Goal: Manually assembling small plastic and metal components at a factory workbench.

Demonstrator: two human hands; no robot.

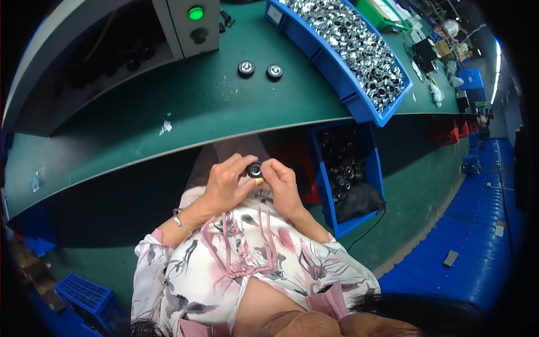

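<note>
A small black toy wheel (255, 169) with a silvery hub is held in front of my body, just below the bench edge. My left hand (224, 181) grips its left side between thumb and fingers. My right hand (283, 188) pinches its right side, fingers closed. Something yellow (259, 181) shows at the left thumb tip; I cannot tell whether it is a wrap or a separate piece. Two similar wheels, a left one (246, 68) and a right one (274, 72), lie on the green bench (208, 106) beyond my hands.
A long blue bin (351, 92) of shiny silver parts stands on the bench at right. Below it, another blue bin (336, 220) holds black wheels and a dark cloth. At left is a grey machine with a lit green button (195, 13) and a black knob (199, 36).
</note>
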